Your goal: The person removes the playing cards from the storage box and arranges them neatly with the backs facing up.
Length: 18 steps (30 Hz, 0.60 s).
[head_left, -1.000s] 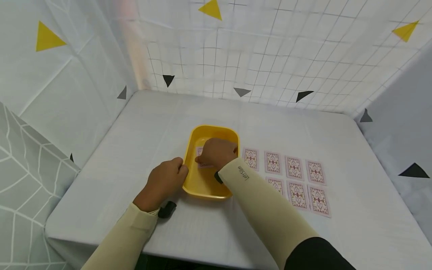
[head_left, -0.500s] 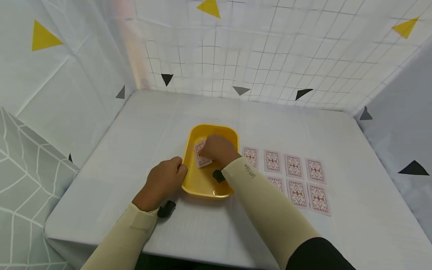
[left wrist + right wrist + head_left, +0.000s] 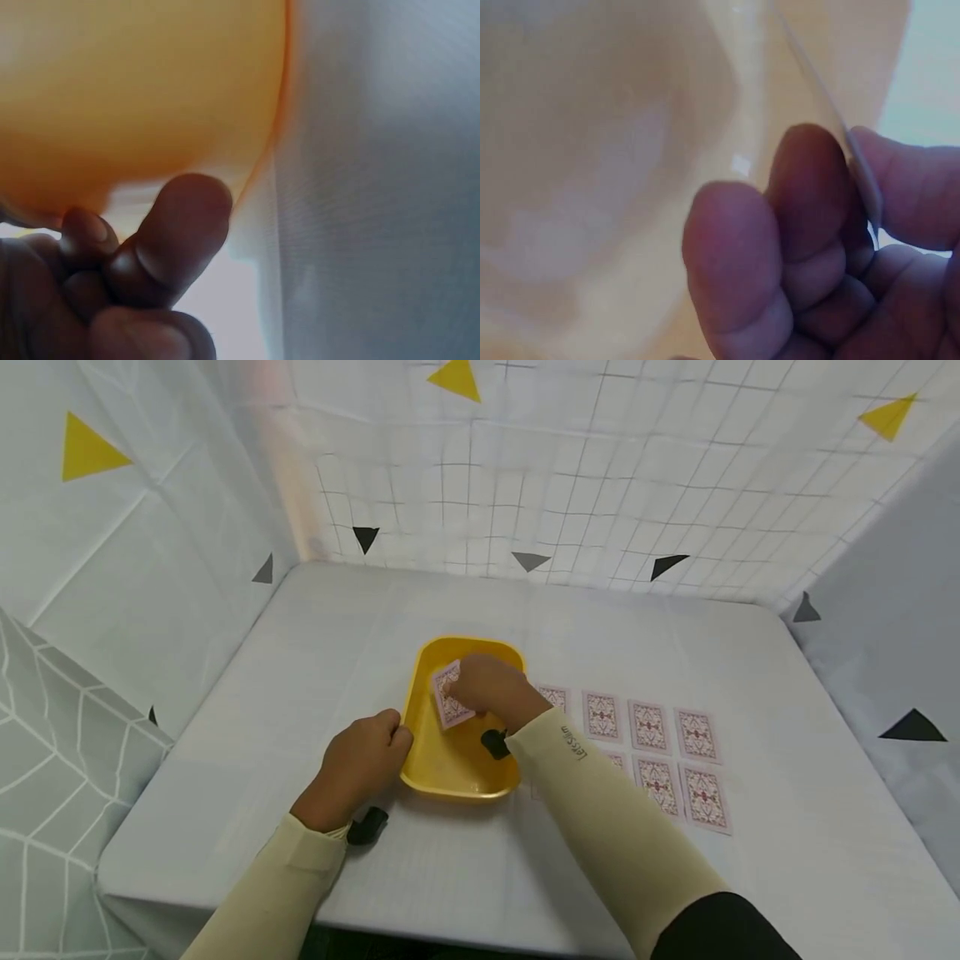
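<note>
Inside a yellow plastic tray (image 3: pixel 442 768), my right hand (image 3: pixel 491 685) pinches a playing card (image 3: pixel 451 708) with a red patterned back. The right wrist view shows this card (image 3: pixel 821 97) edge-on between the thumb and fingers, apart from the tray floor beside it. At the tray's left rim, my left hand (image 3: pixel 365 758) grips the edge with curled fingers. In the left wrist view a fingertip (image 3: pixel 191 210) lies against the tray wall (image 3: pixel 172 82). The right hand and wrist cover part of the tray's right side.
Right of the tray, several playing cards (image 3: pixel 602 717) lie back up in two rows on the white-covered table (image 3: pixel 330 635). My right forearm (image 3: pixel 607 827) passes over some of the front row. A white gridded sheet (image 3: pixel 570 477) hangs behind the table.
My right hand has picked the playing card up from the tray floor, tilting it and shifting slightly up and away. My left hand stays on the rim.
</note>
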Tool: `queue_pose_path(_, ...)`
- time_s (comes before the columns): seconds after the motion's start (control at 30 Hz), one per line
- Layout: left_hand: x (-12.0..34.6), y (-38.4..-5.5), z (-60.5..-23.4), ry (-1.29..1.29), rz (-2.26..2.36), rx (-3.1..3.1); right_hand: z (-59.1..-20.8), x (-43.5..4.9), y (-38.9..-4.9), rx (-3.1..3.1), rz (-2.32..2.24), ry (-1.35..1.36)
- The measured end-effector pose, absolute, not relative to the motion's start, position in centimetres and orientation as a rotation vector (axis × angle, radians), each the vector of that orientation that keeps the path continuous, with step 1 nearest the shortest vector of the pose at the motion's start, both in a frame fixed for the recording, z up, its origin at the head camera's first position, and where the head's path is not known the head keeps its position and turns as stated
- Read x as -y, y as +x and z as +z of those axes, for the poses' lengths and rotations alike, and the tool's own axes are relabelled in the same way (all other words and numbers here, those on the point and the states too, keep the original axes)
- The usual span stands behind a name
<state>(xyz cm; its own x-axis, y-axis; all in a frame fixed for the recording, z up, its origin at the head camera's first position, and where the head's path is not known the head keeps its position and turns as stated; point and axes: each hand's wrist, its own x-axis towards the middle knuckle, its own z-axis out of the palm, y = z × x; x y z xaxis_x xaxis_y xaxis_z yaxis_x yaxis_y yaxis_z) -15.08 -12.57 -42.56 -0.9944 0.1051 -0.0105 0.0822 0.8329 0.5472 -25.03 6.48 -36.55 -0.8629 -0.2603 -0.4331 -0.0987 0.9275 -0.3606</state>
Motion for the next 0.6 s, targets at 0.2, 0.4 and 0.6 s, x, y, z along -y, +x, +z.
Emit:
queue_pose_path(0.2,12.5,-15.1,-42.5,0.137,0.883,-2.961,-34.6,-8.9,-24.6,-2.574,-0.587,-0.244)
queue_pose_path(0.4,12.5,-14.8,-42.2,0.142,0.889,-2.959,-33.4,-12.2,-23.8,-2.556,-0.730,-0.220)
queue_pose_path(0.6,12.3,-14.7,-42.1,0.119,0.893,-2.945,-32.7,-16.0,-22.5,-2.543,-0.830,-0.196)
